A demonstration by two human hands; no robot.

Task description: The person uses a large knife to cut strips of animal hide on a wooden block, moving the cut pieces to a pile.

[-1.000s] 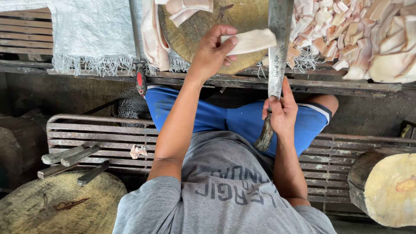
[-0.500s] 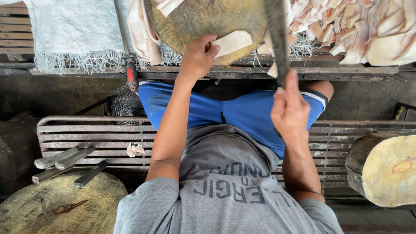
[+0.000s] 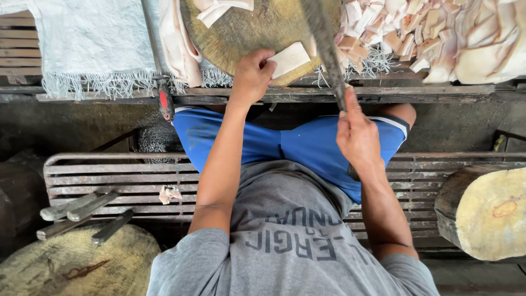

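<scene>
A pale, flat strip of meat [image 3: 289,58] is pinned by the left hand [image 3: 253,74] on the near edge of a round wooden chopping block [image 3: 246,33]; the fingers are curled down over the strip's left end. The handle of a long cleaver [image 3: 324,44] is gripped by the right hand [image 3: 357,137], fully closed around it with the thumb laid along the top. The blade is blurred and is seen raised over the block, just to the right of the strip; whether it touches the wood cannot be told.

A heap of cut pale pieces [image 3: 438,33] is piled to the right of the block, and more uncut slabs [image 3: 175,44] are draped against its left side. A white fringed cloth [image 3: 93,44] is spread further left, with a red-handled tool [image 3: 164,101] hanging at the bench edge beside it. Blue shorts [image 3: 285,145] and a grey shirt [image 3: 290,230] are seen below the arms, over a slatted metal bench [image 3: 109,175]. Several knives [image 3: 82,211] are laid at lower left beside another round block [image 3: 71,266], and a log stump [image 3: 485,214] stands at the right, well apart from both hands.
</scene>
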